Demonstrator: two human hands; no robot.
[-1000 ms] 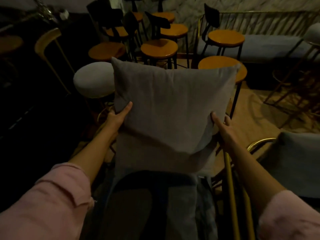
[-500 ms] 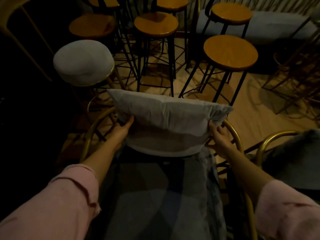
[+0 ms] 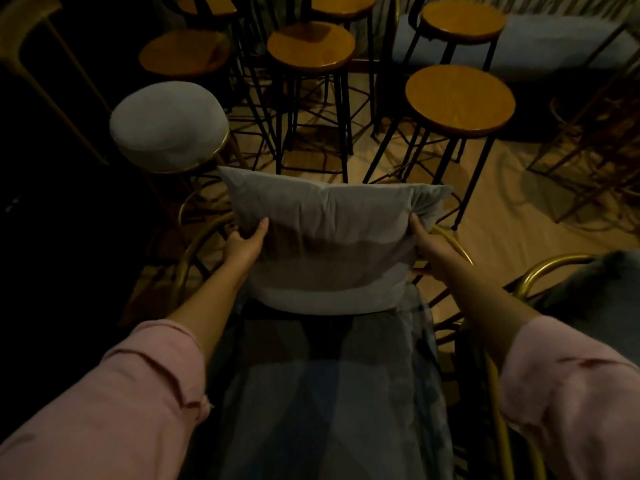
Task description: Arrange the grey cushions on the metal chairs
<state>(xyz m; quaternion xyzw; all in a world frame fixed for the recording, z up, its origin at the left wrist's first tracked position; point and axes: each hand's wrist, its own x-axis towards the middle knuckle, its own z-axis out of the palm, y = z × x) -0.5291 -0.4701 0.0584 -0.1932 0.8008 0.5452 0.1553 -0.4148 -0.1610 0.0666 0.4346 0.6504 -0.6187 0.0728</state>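
A grey square cushion (image 3: 329,244) stands upright at the back of a gold metal chair (image 3: 453,242), its lower edge resting on the chair's grey padded seat (image 3: 325,393). My left hand (image 3: 244,245) grips the cushion's left side, thumb on the front. My right hand (image 3: 427,242) grips its right side near the upper corner. Another grey cushion (image 3: 595,292) lies on a second gold metal chair (image 3: 540,271) at the right edge.
Several wooden-topped stools on black legs (image 3: 459,98) crowd the floor beyond the chair. A grey padded round stool with a gold rim (image 3: 168,124) stands at the left. A grey bench (image 3: 554,39) runs along the back right. The left side is dark.
The cushion has come down from chest height to the chair's back, settling a little lower on the seat. Both hands keep their hold. The view has tilted downward.
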